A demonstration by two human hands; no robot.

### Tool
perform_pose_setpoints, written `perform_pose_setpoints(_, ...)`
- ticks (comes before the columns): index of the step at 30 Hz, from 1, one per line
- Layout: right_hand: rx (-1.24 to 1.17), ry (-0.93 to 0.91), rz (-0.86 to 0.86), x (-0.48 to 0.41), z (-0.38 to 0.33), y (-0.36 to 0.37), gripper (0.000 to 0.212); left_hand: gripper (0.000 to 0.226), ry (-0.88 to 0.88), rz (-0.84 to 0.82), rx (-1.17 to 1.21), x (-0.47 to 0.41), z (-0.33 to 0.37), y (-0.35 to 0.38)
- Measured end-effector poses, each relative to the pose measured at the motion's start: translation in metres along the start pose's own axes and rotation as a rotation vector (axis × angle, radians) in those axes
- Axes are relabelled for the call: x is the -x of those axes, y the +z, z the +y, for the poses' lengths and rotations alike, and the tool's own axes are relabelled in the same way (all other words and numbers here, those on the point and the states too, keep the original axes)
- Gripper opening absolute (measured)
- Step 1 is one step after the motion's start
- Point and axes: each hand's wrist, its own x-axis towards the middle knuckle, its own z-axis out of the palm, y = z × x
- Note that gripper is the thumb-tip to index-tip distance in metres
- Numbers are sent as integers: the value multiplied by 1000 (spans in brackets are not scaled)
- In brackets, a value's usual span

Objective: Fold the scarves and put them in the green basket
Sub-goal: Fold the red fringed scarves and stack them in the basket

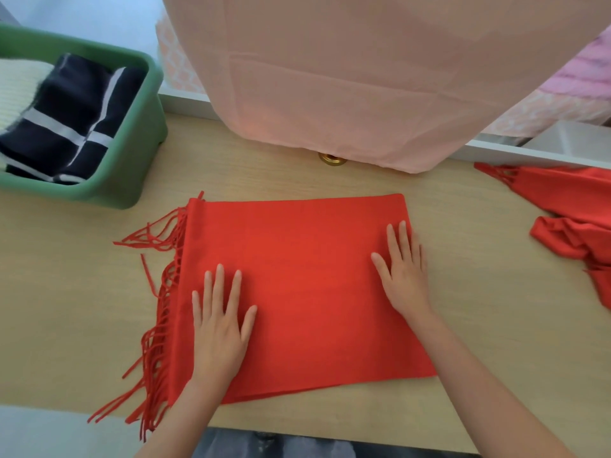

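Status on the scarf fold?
Left hand and right hand open, pressing flat on red scarf. Folded on table, not yet in green basket. Far right, second red scarf bunched, out of the path.

I had one view only, from my head: it looked steeply down and forward, close over the surface point(463, 206), my forearms entering from below.

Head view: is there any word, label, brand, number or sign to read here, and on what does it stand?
None: no readable text in this view.
The red scarf under the hands is plain.
The green basket shows no label or mark.
The dark scarf in it has only white stripes.
The pink cloth and the table carry no lettering.
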Motion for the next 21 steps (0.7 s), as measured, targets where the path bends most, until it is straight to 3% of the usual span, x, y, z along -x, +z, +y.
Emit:
perform_pose_setpoints(3, 31, 47, -108, -18, 11, 1, 62, 68, -2, -33, -58, -12, 5, 9)
perform_pose_setpoints(10, 36, 142, -80, -5, 39, -7, 63, 72, 132, -73, -92, -45, -3, 11)
perform_pose_setpoints(12, -115, 163, -17, -6, 44, -11, 69, 72, 157, -62, -69, -63, -5, 9)
perform_pose_setpoints(14, -416, 256, 96, -14, 51, -20, 78, 71, 130, -11, -29, -73, 4, 5)
perform_pose_setpoints(17, -861, 477, 142, -33, 59, -34, 69, 61, 141, 102, 107, -63, 51, 0)
perform_pose_setpoints(19, -971, 585, 85, -47, 64, -35, 58, 49, 222, 93, 259, -35, 106, 6)
perform_pose_setpoints(21, -931, 604, 55, -58, 66, -30, 48, 39, 286, -8, 331, 4, 167, 17)
